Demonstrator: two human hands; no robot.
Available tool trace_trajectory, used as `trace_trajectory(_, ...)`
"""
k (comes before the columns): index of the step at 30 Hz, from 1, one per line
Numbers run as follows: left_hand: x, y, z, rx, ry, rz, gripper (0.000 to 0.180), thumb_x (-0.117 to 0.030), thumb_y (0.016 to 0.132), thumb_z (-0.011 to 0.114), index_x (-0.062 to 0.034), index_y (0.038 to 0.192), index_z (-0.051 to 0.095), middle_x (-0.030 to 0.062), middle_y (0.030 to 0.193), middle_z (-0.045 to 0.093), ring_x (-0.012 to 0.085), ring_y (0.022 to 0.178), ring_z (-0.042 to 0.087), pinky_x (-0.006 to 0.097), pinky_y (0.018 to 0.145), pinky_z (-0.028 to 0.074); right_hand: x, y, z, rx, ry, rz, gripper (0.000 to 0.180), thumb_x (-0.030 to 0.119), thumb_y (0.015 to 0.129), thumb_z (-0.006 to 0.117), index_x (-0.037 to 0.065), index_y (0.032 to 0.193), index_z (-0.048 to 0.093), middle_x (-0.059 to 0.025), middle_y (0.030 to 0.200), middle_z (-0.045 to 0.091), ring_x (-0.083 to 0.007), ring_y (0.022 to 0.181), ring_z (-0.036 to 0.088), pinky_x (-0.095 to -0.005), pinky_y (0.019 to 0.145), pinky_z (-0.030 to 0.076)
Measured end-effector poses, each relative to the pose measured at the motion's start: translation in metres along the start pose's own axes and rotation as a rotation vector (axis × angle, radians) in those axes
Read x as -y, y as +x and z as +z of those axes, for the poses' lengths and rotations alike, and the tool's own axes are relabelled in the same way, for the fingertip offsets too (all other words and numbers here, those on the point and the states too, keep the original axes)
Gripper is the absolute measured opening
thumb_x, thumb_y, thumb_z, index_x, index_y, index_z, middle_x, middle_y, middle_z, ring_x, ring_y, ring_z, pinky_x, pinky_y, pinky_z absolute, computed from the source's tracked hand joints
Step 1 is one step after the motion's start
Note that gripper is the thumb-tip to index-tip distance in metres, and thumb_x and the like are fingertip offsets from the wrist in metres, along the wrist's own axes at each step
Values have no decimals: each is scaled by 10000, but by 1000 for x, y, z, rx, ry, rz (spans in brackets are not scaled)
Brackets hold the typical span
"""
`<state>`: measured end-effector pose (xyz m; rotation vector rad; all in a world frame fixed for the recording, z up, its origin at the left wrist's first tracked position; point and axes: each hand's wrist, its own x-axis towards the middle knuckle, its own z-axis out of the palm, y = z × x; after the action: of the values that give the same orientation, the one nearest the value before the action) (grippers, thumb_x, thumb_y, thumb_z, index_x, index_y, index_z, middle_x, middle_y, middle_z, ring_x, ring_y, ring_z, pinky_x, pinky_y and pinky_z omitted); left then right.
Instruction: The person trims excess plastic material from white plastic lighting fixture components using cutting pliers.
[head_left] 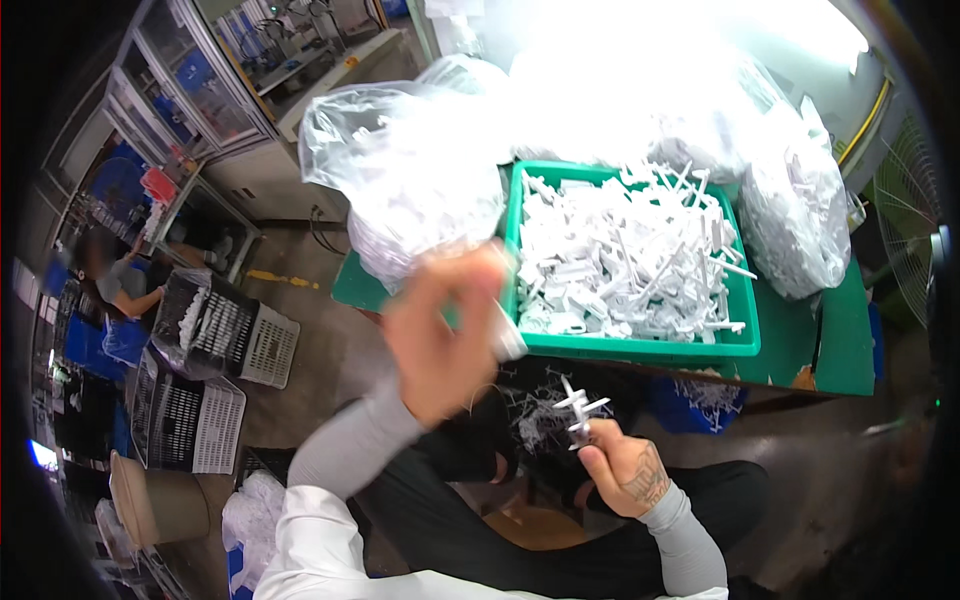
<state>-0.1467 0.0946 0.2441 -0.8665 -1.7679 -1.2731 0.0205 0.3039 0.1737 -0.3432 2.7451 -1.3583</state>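
- The right hand [622, 468] is closed in a fist round the lower end of a white plastic sprue piece [580, 408], below the near wall of the green crate [640, 347].
- The piece stands almost upright above the fist; its long axis runs up toward the crate, with short cross arms sticking out sideways.
- The left hand [445, 340], blurred, is raised left of the crate's near corner, fingers curled about a small pale part [508, 340]; how firmly, I cannot tell.
- The right hand is the nearer to the sprue piece; the left sits up and to the left of it.
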Motion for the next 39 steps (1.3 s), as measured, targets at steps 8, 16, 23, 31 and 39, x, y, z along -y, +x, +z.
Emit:
trace_trajectory(8,136,167,-49,136,575,-153,247,-296,960,664,-84,1047,755,85,967,743,169,847,687,277,786,512,-42,-22,33,318,-485,228,511,458,1003,455,92,1357,499,-191,771,709,-384,758,706,-492,724,551)
trace_trajectory(16,177,196,13,233,576,-36,309,-312,908,727,-58,1085,741,137,1063,737,257,944,721,325,826,546,-26,0,32,462,-361,264,536,496,1010,402,122,1387,475,-212,980,720,-394,946,695,-497,857,534)
trace_trajectory(23,51,116,111,650,-162,-147,261,-285,968,645,-43,1007,734,70,899,742,132,794,694,279,721,538,-31,-1,33,509,-285,312,532,512,1020,378,104,1346,481,-198,1031,710,-403,1015,668,-502,923,507)
trace_trajectory(31,18,85,162,859,-92,69,126,-198,841,767,-105,925,750,85,920,683,248,855,667,354,766,535,-34,-9,34,459,-311,222,513,497,1022,378,94,1309,510,-198,1053,703,-386,1011,670,-487,897,524)
trace_trajectory(39,38,131,107,632,-456,-673,208,-208,940,683,-59,1085,702,38,996,703,111,903,625,222,780,465,-42,-16,35,275,-342,125,452,466,1002,451,101,1235,581,-173,863,724,-374,830,707,-502,760,561)
